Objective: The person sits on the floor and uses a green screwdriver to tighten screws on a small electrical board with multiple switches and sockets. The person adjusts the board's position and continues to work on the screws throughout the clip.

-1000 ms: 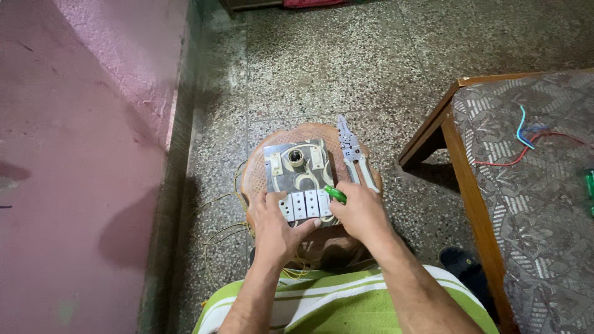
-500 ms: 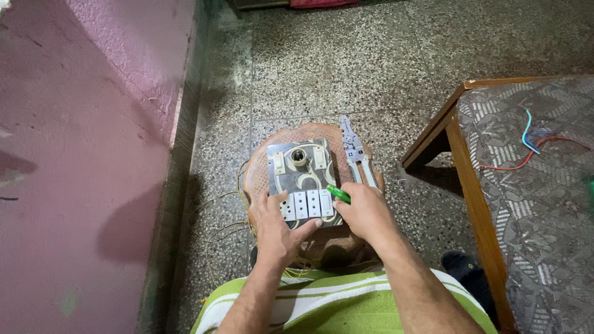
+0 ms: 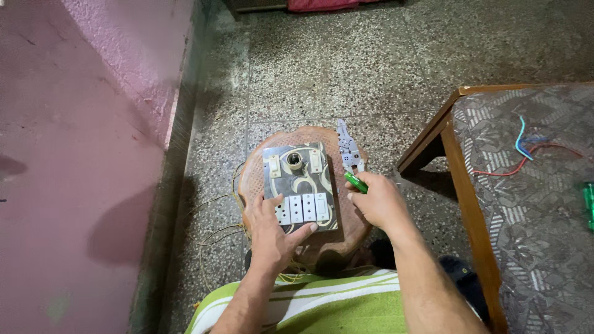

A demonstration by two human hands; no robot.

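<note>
The right hand (image 3: 380, 201) has been drawn off the board (image 3: 301, 185). A second ago and half a second ago it lay over the board's right edge, with the green tool's (image 3: 356, 182) tip just above the row of white switches (image 3: 301, 208). Now it is held to the right of the board, clear of it, above the rim of the round stool (image 3: 322, 238) that serves as the bench. Its fingers are closed around the green tool, of which only a short green end is seen beyond the knuckles; what kind of tool it is cannot be told.

The left hand (image 3: 272, 232) has been kept where it was, flat on the board's lower left part. Its fingers are spread open and nothing is gripped: the forefinger is laid beside the leftmost switch and the thumb is stretched under the row towards the board's lower right corner.

The board itself has not been shifted. It lies flat on the stool, with a round lamp holder (image 3: 294, 160) beyond the left fingers. Pliers (image 3: 347, 148) are left on the stool just beyond the right fingers, untouched. Thin wires (image 3: 216, 232) trail on the floor to the left of the left hand.

From this it is judged that tool work on the switches has been paused while the board is held steady.
</note>
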